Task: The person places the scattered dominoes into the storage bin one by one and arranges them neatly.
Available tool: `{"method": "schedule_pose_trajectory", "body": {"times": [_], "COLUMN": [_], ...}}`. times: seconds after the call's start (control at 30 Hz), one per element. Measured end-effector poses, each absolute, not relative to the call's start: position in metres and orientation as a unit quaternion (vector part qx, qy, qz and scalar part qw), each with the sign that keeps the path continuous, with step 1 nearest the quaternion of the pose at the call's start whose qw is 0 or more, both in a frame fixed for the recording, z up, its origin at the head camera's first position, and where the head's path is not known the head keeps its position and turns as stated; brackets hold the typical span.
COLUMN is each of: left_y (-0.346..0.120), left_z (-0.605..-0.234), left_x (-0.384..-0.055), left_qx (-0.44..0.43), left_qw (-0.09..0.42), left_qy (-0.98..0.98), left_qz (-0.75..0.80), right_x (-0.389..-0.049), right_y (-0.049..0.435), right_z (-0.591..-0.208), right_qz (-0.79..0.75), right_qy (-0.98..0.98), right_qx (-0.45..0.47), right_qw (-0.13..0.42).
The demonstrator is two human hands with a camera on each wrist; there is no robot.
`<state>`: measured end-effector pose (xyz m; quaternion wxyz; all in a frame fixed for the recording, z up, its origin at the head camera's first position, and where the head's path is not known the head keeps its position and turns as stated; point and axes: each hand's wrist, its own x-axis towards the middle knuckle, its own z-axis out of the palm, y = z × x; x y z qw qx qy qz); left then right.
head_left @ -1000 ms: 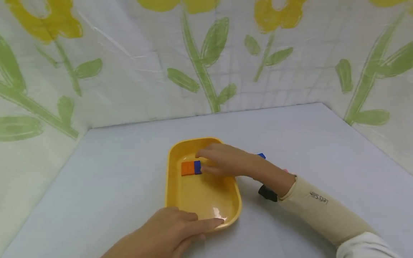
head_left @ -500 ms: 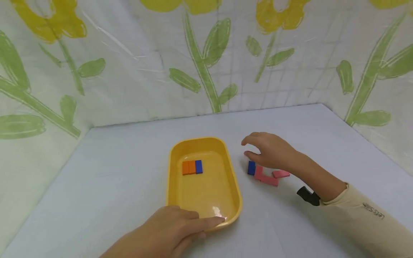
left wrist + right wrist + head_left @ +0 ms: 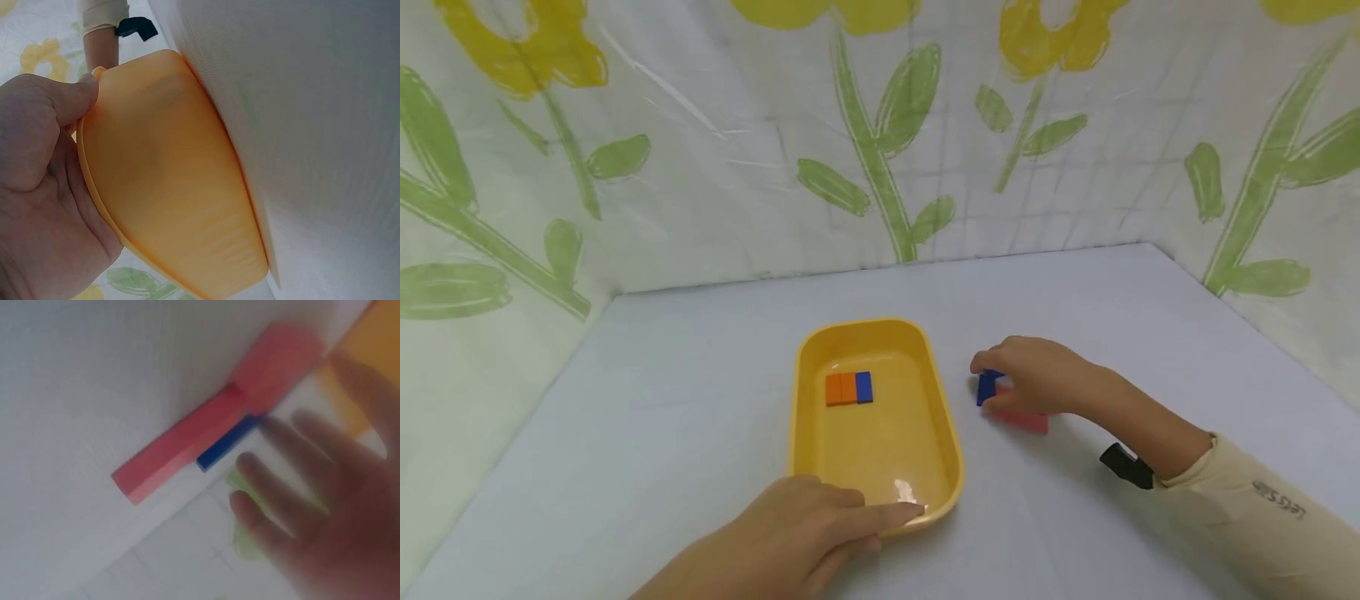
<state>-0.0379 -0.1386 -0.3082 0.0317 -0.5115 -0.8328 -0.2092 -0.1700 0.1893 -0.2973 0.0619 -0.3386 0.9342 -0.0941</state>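
Note:
My left hand (image 3: 808,529) grips the near rim of a yellow tray (image 3: 880,450), the index finger lying along it. The left wrist view shows the thumb (image 3: 78,97) at the rim beside the tray's outer wall. Inside the tray lie two orange blocks (image 3: 841,389) and a blue block (image 3: 864,387), side by side. To the tray's right, my right hand (image 3: 1037,375) is low over pink blocks (image 3: 1026,419), thumb and index finger at either end of another blue block (image 3: 985,392). Its fingers are spread in the blurred right wrist view. The hand partly covers these blocks.
A white-covered table (image 3: 685,400) lies under everything. Behind it hangs a flower-printed sheet (image 3: 715,167), which also runs along both sides. A black strap piece (image 3: 1126,467) sits by the right wrist, at the beige sleeve (image 3: 1247,500).
My right hand has left the tray, moving right, and then come down onto the blue and pink blocks on the table. The left hand stays on the tray's rim.

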Motion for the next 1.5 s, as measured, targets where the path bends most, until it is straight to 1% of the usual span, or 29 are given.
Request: {"method": "schedule_pose_trajectory", "body": {"times": [0.1,0.23,0.33,0.47,0.6,0.83,1.0,1.27,1.4,1.5], "left_y": [-0.139,-0.139,-0.140,-0.141,-0.141,-0.141,-0.141,-0.140,-0.140,-0.140], "left_z": [-0.310,-0.311,-0.312,-0.313,-0.313,-0.311,-0.309,-0.309,-0.308,-0.308], "left_x": [-0.039,-0.040,-0.041,-0.041,-0.040,-0.039,-0.038,-0.038,-0.038,-0.038], "left_qx": [-0.525,-0.535,-0.538,-0.540,-0.541,-0.530,-0.530,-0.524,-0.523,-0.522], "left_qw": [0.062,0.076,0.071,0.070,0.079,0.062,0.062,0.047,0.041,0.033], "left_qy": [-0.824,-0.818,-0.817,-0.815,-0.816,-0.824,-0.823,-0.828,-0.829,-0.830], "left_qz": [-0.204,-0.195,-0.198,-0.197,-0.189,-0.190,-0.194,-0.195,-0.194,-0.194], "right_x": [-0.168,-0.167,-0.167,-0.168,-0.169,-0.169,-0.168,-0.168,-0.168,-0.168], "right_y": [0.186,0.183,0.182,0.180,0.180,0.179,0.177,0.174,0.173,0.172], "right_z": [-0.302,-0.305,-0.306,-0.306,-0.306,-0.302,-0.297,-0.290,-0.284,-0.279], "right_qz": [-0.080,-0.072,-0.076,-0.071,-0.068,-0.079,-0.090,-0.100,-0.109,-0.117], "right_qy": [0.934,0.936,0.934,0.936,0.935,0.927,0.928,0.930,0.930,0.924], "right_qx": [-0.345,-0.344,-0.350,-0.345,-0.347,-0.366,-0.360,-0.350,-0.349,-0.362], "right_qw": [0.043,0.024,0.022,0.032,0.032,0.018,0.031,0.056,0.050,0.033]}}
